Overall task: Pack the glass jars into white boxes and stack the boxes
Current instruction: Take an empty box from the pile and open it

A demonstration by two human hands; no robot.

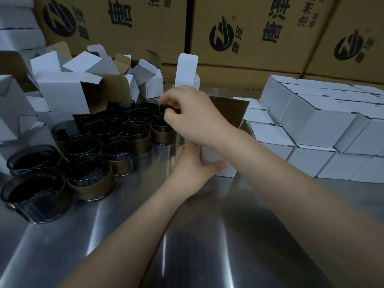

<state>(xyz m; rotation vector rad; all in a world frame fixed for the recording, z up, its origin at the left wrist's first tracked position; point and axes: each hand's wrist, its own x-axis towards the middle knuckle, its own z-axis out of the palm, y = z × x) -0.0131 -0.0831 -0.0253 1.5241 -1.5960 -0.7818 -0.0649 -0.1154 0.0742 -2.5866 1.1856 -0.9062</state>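
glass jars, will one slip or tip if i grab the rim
The glass jars look smooth and glossy, so probably slippery, and packed rim to rim they may clink or chip. Wide and low, they seem unlikely to tip.

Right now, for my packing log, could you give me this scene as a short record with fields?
right hand: pinches the rim of one glass jar
left hand: holds open white box on steel table
other jars: clustered at the table's left
closed boxes: stacked at right
empty boxes: heaped behind the jars
brown cartons: along the back
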